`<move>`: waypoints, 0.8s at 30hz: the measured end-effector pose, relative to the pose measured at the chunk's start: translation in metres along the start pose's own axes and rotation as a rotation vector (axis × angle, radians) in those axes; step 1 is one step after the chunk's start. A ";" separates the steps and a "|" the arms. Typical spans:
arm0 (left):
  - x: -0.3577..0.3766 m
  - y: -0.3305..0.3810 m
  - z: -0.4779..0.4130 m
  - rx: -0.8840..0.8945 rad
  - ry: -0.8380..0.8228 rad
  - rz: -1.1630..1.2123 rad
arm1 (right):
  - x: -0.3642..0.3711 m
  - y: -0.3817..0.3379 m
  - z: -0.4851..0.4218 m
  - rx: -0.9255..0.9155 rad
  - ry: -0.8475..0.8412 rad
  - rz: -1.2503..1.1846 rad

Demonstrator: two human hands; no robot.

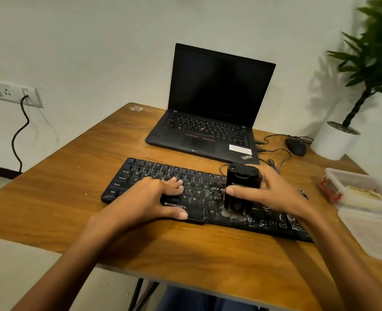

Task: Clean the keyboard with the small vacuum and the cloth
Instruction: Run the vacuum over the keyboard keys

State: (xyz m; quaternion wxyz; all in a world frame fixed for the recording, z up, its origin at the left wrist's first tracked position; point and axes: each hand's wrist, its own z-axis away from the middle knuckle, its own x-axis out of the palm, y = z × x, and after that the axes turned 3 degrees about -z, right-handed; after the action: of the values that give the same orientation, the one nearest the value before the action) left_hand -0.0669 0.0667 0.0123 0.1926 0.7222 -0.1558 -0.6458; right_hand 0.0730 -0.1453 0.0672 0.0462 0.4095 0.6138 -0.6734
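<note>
Dust (231, 215) is clinging in pale flecks to the right half of the black keyboard (154, 173), which is lying slightly angled across the desk (69, 176) near its front edge. The left grip (145, 198) is spreading over the keyboard's left half, with the fingers bending loosely onto the keys and the thumb stretching along the front rim beside the Zebronics label; it is pressing down rather than clasping. The right grip (273, 194) is wrapping round the small vacuum (241, 178), thumb across its near face and fingers behind it. The black vacuum is standing upright on the keys right of centre, its base sitting in the dust. An open laptop (219, 86) with a dark screen is sitting toward the back edge. A mouse (296, 145) and a white plant pot (333, 142) are occupying the back right corner, and clear plastic containers (360, 191) are sitting along the right edge.
</note>
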 end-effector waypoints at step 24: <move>-0.004 -0.003 -0.003 0.042 -0.026 0.011 | 0.034 -0.013 -0.005 -0.088 -0.050 -0.086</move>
State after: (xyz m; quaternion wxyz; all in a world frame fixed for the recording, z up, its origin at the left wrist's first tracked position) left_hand -0.0648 0.0709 0.0144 0.1789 0.7167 -0.1756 -0.6507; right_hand 0.0458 -0.1235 0.0573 0.0506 0.3632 0.6585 -0.6572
